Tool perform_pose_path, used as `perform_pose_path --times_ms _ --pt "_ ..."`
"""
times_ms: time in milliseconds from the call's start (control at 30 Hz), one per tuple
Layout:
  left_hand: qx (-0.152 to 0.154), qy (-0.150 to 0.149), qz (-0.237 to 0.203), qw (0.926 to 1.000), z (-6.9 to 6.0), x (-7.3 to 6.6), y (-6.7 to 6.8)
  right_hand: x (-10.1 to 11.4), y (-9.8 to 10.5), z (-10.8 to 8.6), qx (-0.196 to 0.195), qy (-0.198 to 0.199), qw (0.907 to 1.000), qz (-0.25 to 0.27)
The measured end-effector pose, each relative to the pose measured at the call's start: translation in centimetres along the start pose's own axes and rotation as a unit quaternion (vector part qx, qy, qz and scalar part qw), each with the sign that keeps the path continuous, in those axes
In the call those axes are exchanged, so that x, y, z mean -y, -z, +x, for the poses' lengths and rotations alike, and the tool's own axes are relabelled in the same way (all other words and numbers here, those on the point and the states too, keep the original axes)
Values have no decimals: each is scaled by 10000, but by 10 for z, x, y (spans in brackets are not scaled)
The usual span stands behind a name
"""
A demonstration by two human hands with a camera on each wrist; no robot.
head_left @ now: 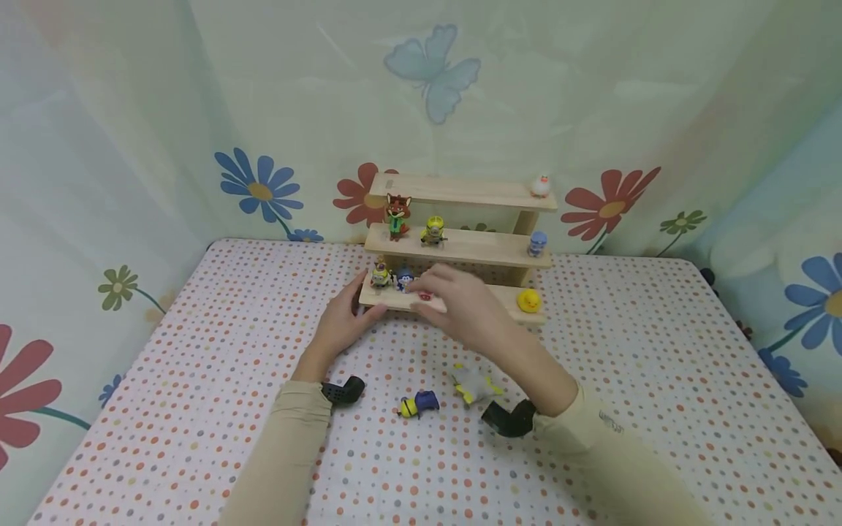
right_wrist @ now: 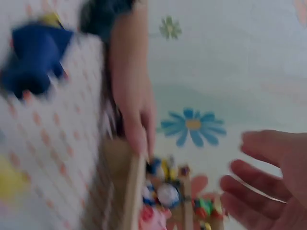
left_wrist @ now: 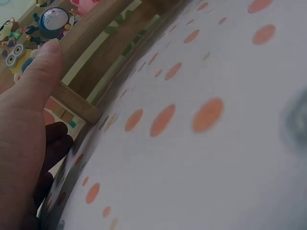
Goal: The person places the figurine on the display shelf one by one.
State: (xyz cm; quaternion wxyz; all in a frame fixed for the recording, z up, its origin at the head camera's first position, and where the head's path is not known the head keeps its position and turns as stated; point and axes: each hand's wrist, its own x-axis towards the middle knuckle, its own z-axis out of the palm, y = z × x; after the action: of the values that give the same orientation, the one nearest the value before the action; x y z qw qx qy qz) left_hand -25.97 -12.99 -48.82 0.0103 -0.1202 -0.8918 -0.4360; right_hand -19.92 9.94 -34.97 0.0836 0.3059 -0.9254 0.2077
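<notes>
A three-step wooden shelf holds small figures. My left hand grips the left end of its lowest step, thumb at the front edge; in the left wrist view the thumb lies along the board. Over that step is my right hand, partly covering a pink pig figure. The right wrist view shows the right hand's fingers apart and holding nothing, with the pig beyond. Left of the pig stand a blue-and-white figure and a crowned yellow figure.
A yellow duck sits on the lowest step's right. Higher up are a fox, a helmeted yellow figure, a blue figure and a white bird. On the tablecloth lie a blue-clothed figure and a grey-yellow figure.
</notes>
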Motion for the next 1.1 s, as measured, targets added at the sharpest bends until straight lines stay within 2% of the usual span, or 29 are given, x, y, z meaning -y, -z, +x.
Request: perform_pose_path --times_ms 100,167,233,367,567,867,1100 --pt "16 3 4 10000 1 -1 1 16 -20 -18 1204 273 9921 -215" --pt "16 33 22 10000 1 -1 1 22 -33 -28 1704 493 9837 -305" --pt "12 34 15 10000 1 -1 0 27 -44 -36 1959 632 9776 -442" --pt "5 18 10 10000 1 -2 1 31 -56 -45 2156 663 9722 -626" --pt "-2 76 43 10000 1 -3 0 30 -60 -50 2473 569 9648 -686" --pt "-32 25 -38 10000 0 -1 -2 29 -62 -54 2630 618 9605 -673" --pt "-26 60 -68 10000 -1 -2 -1 28 -62 -54 2643 586 9609 -583"
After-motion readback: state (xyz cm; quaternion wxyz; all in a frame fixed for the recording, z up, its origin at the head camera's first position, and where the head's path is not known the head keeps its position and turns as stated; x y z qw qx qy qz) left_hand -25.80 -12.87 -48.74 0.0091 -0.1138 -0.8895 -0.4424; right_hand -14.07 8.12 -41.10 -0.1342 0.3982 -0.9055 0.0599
